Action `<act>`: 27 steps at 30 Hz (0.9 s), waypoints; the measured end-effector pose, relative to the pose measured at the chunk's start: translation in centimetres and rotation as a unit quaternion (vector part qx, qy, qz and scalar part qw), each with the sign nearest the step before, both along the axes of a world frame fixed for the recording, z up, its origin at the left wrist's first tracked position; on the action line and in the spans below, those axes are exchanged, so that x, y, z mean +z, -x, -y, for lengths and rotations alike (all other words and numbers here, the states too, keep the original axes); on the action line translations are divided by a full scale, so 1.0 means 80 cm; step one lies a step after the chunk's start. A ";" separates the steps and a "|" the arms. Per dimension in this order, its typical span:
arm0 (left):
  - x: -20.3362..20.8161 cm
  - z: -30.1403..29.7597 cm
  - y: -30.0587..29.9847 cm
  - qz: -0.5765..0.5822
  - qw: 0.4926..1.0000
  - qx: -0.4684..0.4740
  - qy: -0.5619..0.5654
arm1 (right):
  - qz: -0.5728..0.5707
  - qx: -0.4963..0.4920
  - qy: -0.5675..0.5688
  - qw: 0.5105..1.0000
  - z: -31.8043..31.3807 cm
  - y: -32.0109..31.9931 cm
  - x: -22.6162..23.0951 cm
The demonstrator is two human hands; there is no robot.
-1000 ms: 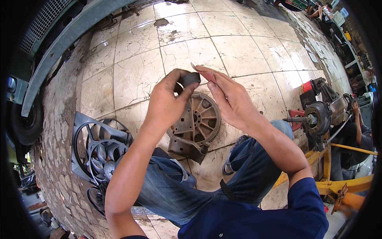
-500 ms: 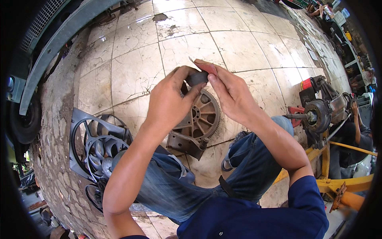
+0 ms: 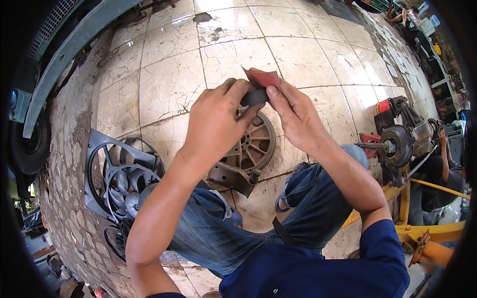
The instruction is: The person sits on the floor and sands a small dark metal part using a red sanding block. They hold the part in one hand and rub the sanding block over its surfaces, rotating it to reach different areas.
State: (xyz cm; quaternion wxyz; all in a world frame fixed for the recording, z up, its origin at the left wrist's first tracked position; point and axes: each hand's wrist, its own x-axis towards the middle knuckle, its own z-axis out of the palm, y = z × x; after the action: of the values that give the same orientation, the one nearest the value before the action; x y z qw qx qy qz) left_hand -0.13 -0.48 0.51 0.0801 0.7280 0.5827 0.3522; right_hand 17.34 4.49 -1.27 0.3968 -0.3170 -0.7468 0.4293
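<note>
My left hand [image 3: 214,118] grips a small dark cylindrical part [image 3: 254,96] between thumb and fingers. My right hand [image 3: 294,115] presses a reddish-brown piece of sandpaper [image 3: 262,78] against that part, thumb on top. Both hands are raised above a rusty toothed flywheel [image 3: 251,149] that lies on the cracked tiled floor [image 3: 164,84] between my knees. The part is mostly hidden by my fingers.
A grey radiator fan shroud with black blades [image 3: 119,176] lies on the floor to my left. A car bumper and wheel [image 3: 31,144] sit at far left. A rusty brake assembly on a yellow stand [image 3: 397,146] is at right, with another person [image 3: 439,174] behind it.
My hands have risen in the picture and come closer together. The sandpaper now stands out above my right fingers, folded over the dark part.
</note>
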 end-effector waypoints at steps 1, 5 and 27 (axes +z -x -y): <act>-0.001 0.000 0.001 0.005 1.000 0.010 -0.003 | 0.003 0.000 -0.004 1.000 0.000 0.001 0.000; -0.002 -0.004 0.005 0.021 0.999 0.042 0.013 | 0.027 0.003 0.070 0.997 0.006 -0.004 0.010; 0.000 0.001 -0.001 0.037 0.997 0.017 0.058 | 0.047 0.011 -0.051 0.998 0.004 0.002 0.011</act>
State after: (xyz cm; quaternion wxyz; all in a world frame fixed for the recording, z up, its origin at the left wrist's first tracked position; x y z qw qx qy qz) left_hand -0.07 -0.52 0.51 0.1383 0.6985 0.6110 0.3458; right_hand 17.18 4.20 -0.42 0.3724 -0.3076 -0.7890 0.3797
